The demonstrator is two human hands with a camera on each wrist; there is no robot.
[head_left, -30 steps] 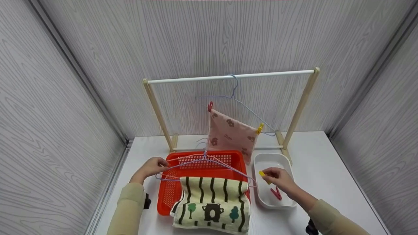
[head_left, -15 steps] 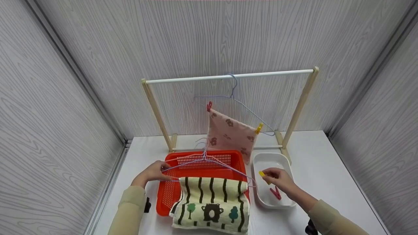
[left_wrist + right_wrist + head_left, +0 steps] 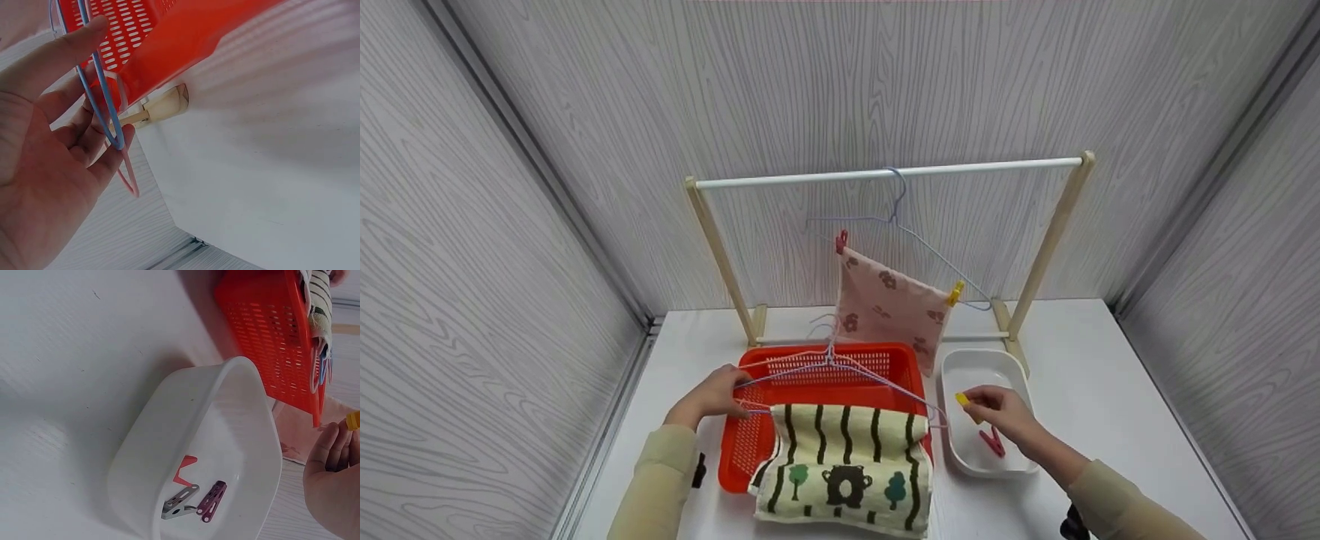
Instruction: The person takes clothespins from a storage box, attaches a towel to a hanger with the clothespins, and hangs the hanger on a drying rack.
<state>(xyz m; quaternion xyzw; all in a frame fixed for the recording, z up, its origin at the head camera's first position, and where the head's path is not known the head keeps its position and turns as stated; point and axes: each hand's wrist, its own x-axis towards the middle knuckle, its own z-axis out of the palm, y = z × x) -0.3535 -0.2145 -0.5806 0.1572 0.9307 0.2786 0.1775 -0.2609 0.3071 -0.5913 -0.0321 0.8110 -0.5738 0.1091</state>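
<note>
My left hand [image 3: 711, 393] grips the left ends of two wire hangers, a blue hanger [image 3: 106, 93] and a pink hanger [image 3: 130, 174], with thumb and fingers around the wires. A cream towel [image 3: 847, 450] with dark wavy stripes and a bear print is draped over their lower bars, overlapping the red basket. Between thumb and fingertips, my right hand [image 3: 1001, 411] pinches a yellow clothespin [image 3: 962, 400]. That hand is above the white basin [image 3: 960, 463], where a red clothespin [image 3: 994, 444] lies. The right wrist view also shows a purple clothespin [image 3: 212, 500] in the basin.
Behind stands a wooden rack with a white rail [image 3: 795, 179]. From it hangs another blue hanger [image 3: 945, 259] carrying a tilted pink cloth [image 3: 885, 307], clipped by a red clothespin [image 3: 841, 241] and a yellow one. The red basket [image 3: 730, 472] sits left of the basin.
My left hand has moved slightly down and spread its grip over the hangers' left ends. My right hand stays in place with the yellow clothespin.
</note>
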